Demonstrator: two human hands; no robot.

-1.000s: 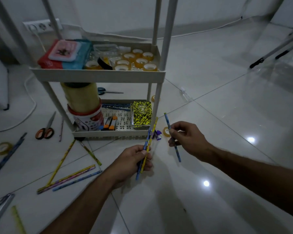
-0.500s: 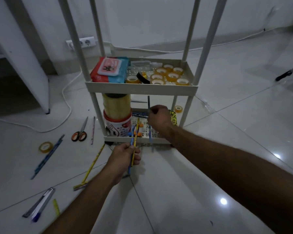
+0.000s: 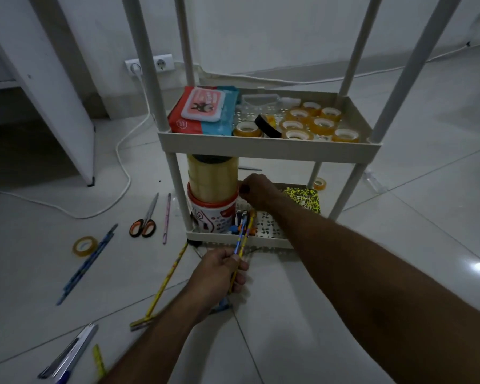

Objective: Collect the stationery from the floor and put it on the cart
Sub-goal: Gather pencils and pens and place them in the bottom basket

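Right hand [image 3: 257, 189] reached deeper, pencils [image 3: 243, 234] left-gripped

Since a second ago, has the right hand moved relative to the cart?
Yes. The right hand went from the floor in front of the cart into its bottom shelf, beside the big tape roll.

Scissors [image 3: 144, 221] left of cart [image 3: 269, 146]

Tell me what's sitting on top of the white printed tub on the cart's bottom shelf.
A stack of large yellowish tape rolls stands on the white printed tub. Its top disappears under the cream middle shelf, so the stack's upper end is hidden.
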